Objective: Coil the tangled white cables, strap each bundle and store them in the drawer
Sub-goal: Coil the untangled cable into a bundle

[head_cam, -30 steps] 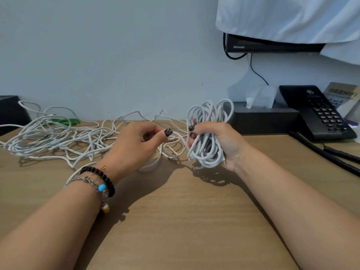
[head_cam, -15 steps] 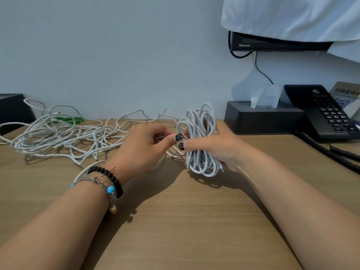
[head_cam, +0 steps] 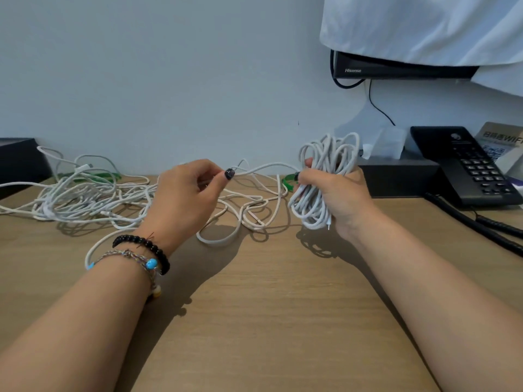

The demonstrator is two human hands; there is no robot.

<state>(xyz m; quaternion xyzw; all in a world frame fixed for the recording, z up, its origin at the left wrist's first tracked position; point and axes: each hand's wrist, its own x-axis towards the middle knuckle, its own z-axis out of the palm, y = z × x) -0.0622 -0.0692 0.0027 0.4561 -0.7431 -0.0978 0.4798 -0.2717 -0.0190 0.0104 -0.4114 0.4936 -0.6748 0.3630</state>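
Note:
My right hand (head_cam: 336,198) grips a coiled bundle of white cable (head_cam: 325,176), held upright above the wooden desk (head_cam: 254,306). From the bundle a free strand (head_cam: 266,167) runs left to my left hand (head_cam: 186,199), which pinches it between thumb and fingers. A tangled heap of white cables (head_cam: 82,196) lies on the desk at the back left, with loose loops (head_cam: 243,210) spreading between my hands. A green strap (head_cam: 289,181) lies just left of my right hand, and another green strap (head_cam: 93,176) sits in the heap.
A black tissue box (head_cam: 402,179) and a black desk phone (head_cam: 467,165) with its coiled cord (head_cam: 481,224) stand at the back right. A black box (head_cam: 19,162) sits at the far left. A cloth-covered monitor (head_cam: 396,66) hangs above.
My hands have moved apart: the right hand carried the bundle to the right, and the left hand drew out a length of cable between them. A green strap near the right hand came into sight.

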